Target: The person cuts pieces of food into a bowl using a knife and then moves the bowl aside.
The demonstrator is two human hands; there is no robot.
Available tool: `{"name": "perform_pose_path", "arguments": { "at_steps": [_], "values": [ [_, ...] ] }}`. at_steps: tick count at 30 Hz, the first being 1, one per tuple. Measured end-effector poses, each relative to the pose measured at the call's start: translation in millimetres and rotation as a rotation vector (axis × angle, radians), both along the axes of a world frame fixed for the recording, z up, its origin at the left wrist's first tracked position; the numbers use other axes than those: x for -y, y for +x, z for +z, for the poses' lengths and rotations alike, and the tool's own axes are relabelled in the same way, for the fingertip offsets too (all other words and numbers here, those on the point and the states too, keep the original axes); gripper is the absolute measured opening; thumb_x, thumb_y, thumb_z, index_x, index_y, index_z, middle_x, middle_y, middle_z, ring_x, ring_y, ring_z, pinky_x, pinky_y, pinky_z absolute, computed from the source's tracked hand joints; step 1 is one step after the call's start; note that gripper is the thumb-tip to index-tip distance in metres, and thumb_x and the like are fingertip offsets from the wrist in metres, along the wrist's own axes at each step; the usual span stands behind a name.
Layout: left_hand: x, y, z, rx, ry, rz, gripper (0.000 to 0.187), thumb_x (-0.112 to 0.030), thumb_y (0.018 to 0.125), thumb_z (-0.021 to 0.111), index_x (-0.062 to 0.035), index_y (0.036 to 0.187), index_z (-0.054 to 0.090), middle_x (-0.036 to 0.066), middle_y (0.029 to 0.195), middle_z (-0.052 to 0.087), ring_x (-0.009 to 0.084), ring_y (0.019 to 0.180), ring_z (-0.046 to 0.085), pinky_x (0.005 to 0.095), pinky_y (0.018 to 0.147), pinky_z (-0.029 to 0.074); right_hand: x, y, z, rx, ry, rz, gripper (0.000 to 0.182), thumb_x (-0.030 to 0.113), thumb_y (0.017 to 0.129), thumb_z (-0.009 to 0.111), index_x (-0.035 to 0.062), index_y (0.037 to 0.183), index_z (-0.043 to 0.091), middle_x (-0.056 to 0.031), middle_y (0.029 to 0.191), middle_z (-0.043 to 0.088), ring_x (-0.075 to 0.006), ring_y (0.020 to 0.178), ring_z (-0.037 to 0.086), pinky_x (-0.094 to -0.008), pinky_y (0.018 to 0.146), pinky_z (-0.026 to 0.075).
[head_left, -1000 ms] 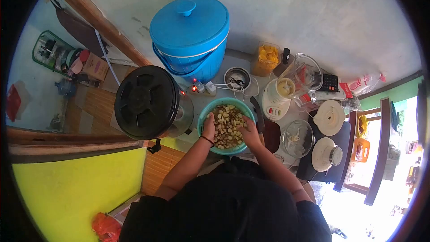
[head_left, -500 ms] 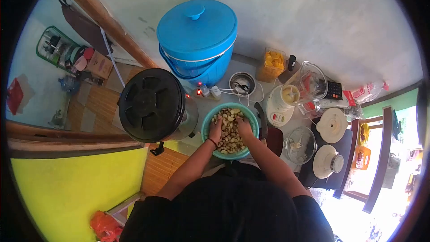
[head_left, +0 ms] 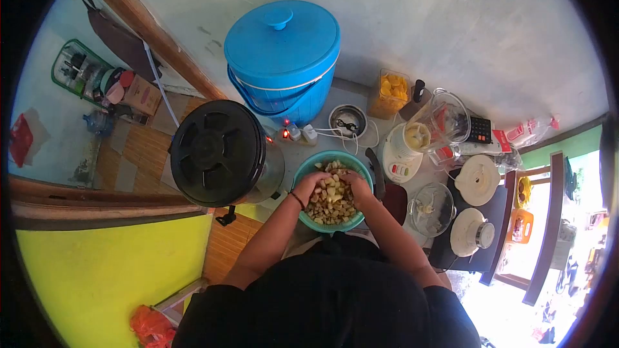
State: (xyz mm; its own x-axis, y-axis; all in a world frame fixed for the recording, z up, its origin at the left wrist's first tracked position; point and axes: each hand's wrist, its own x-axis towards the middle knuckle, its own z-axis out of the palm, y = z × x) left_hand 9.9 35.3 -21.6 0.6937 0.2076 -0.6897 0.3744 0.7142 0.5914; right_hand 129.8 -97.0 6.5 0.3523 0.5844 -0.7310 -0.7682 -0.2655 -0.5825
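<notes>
A turquoise basin (head_left: 363, 162) stands in front of my body, holding a heap of diced, pale-brown food pieces (head_left: 332, 201) whose exact kind I cannot make out. Inside its left side, my left hand (head_left: 309, 185), with a dark band at the wrist, curls around some of the pieces. Opposite it, my right hand (head_left: 358, 187) cups the heap from the right. Both sets of fingertips are partly buried or turned away among the pieces. A knife (head_left: 376, 177) with a dark handle lies just right of the basin.
A black-lidded container (head_left: 218, 151) stands close on the left, a blue lidded bucket (head_left: 280, 58) behind. To the right are a white blender base (head_left: 401, 154), a clear bowl (head_left: 432, 209) and white lids (head_left: 477, 180). A metal bowl (head_left: 348, 121) and power cords lie behind the basin.
Both hands have shifted within the basin and drawn in around the pieces, which are now heaped between them. The basin has moved slightly.
</notes>
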Motion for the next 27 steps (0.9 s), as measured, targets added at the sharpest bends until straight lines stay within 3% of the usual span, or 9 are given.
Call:
{"name": "perform_pose_path", "arguments": {
  "at_steps": [3,7,8,11,14,17,20,23,27],
  "values": [
    [3.0,-6.0,16.1,0.057,0.466,-0.189,0.027,-0.030,0.083,0.063,-0.0052,0.090,0.069,0.004,0.084,0.066,0.0153,0.073,0.063,0.0326,0.071,0.049,10.3,-5.3,10.6,0.174,0.100,0.083,0.031,0.013,0.084,0.055,0.0006,0.112,0.060,-0.0117,0.104,0.063,-0.0210,0.088,0.063,-0.0325,0.081,0.049],
    [24.2,-13.6,45.5,0.068,0.671,-0.135,0.034,-0.031,0.086,0.063,-0.0005,0.099,0.070,0.003,0.074,0.064,0.0149,0.073,0.063,0.0266,0.067,0.047,30.6,-11.9,14.2,0.275,0.084,0.238,0.037,0.011,0.084,0.055,-0.0028,0.118,0.058,-0.0125,0.105,0.063,-0.0221,0.092,0.062,-0.0329,0.082,0.048],
    [25.5,-16.1,45.0,-0.019,0.574,-0.167,0.040,-0.035,0.087,0.063,0.0018,0.100,0.070,0.008,0.092,0.065,0.0169,0.084,0.064,0.0270,0.075,0.049,35.4,-14.4,19.4,0.251,0.069,0.255,0.037,0.011,0.084,0.055,-0.0032,0.118,0.058,-0.0120,0.104,0.063,-0.0220,0.093,0.062,-0.0329,0.083,0.048],
    [48.5,-31.6,31.1,0.144,0.703,0.004,0.047,-0.034,0.088,0.062,0.0022,0.117,0.061,0.013,0.115,0.058,0.0208,0.095,0.063,0.0306,0.083,0.050,42.1,-28.3,42.6,0.125,0.081,0.016,0.043,0.011,0.085,0.054,-0.0027,0.125,0.052,-0.0137,0.111,0.060,-0.0237,0.097,0.060,-0.0359,0.085,0.048],
    [65.9,-31.4,40.1,-0.117,0.173,0.372,0.059,-0.031,0.090,0.059,0.0007,0.136,0.042,0.014,0.127,0.050,0.0249,0.100,0.062,0.0329,0.087,0.050,44.5,-33.9,12.3,-0.004,0.017,-0.262,0.040,0.014,0.088,0.050,0.0003,0.125,0.050,-0.0146,0.118,0.056,-0.0254,0.105,0.056,-0.0413,0.090,0.045],
    [61.5,-33.7,19.8,0.016,-0.027,0.424,0.064,-0.035,0.093,0.053,-0.0036,0.143,0.028,0.013,0.127,0.051,0.0252,0.107,0.059,0.0353,0.088,0.050,44.4,-26.9,-45.0,-0.162,-0.046,-0.288,0.041,0.019,0.092,0.046,-0.0004,0.128,0.044,-0.0169,0.118,0.057,-0.0297,0.106,0.057,-0.0461,0.092,0.046],
    [46.3,-24.5,4.3,-0.042,-0.157,0.329,0.063,-0.050,0.095,0.044,-0.0066,0.140,0.035,0.014,0.131,0.049,0.0270,0.115,0.054,0.0407,0.092,0.048,32.2,-24.6,-26.7,-0.220,-0.070,-0.241,0.039,0.023,0.094,0.044,-0.0017,0.124,0.046,-0.0187,0.117,0.057,-0.0319,0.104,0.058,-0.0481,0.093,0.046],
    [25.6,-16.1,7.2,-0.158,-0.177,0.246,0.068,-0.062,0.094,0.032,-0.0124,0.140,0.037,0.013,0.141,0.042,0.0298,0.125,0.046,0.0489,0.102,0.039,25.6,-13.0,-58.6,-0.155,-0.173,-0.159,0.041,0.027,0.095,0.043,-0.0010,0.124,0.047,-0.0179,0.117,0.058,-0.0320,0.102,0.060,-0.0479,0.091,0.048],
    [18.2,-13.8,3.9,-0.170,-0.226,0.268,0.073,-0.066,0.092,0.034,-0.0118,0.141,0.036,0.014,0.141,0.041,0.0287,0.127,0.044,0.0471,0.103,0.038,14.8,0.1,-70.5,-0.139,-0.239,-0.139,0.041,0.030,0.096,0.042,0.0022,0.126,0.048,-0.0162,0.118,0.058,-0.0307,0.102,0.060,-0.0467,0.091,0.048]
  ]
}}
